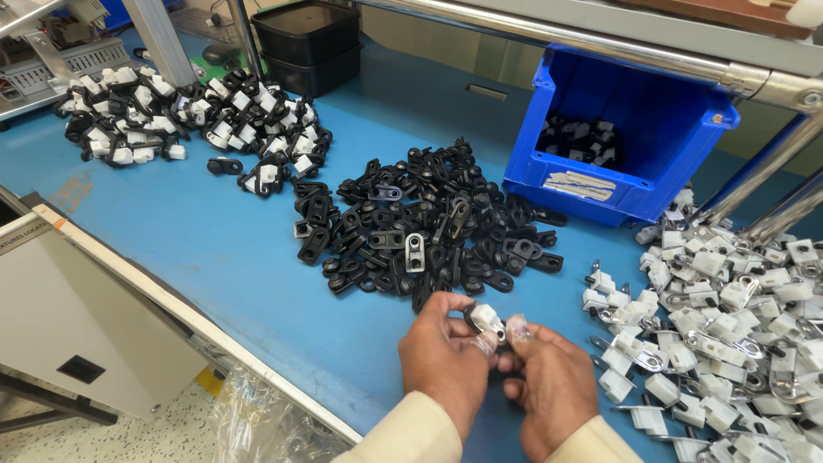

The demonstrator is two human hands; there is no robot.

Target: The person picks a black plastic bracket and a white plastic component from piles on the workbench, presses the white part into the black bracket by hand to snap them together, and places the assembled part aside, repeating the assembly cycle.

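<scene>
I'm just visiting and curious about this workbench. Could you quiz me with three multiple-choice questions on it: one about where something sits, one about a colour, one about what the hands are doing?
1. Where does the pile of all-black parts lie?
A. in the middle of the table, ahead of the hands
B. inside the black trays
C. on the floor

2. What colour is the open-fronted bin?
A. red
B. blue
C. yellow

3. How is the small white and black part held?
A. lying loose on the table
B. in the right hand alone
C. between the fingertips of both hands

Answers:
1. A, the black heap spreads on the blue table just beyond the hands.
2. B, its walls are bright blue.
3. C, the left hand and the right hand meet on it, above the tabletop.
</scene>
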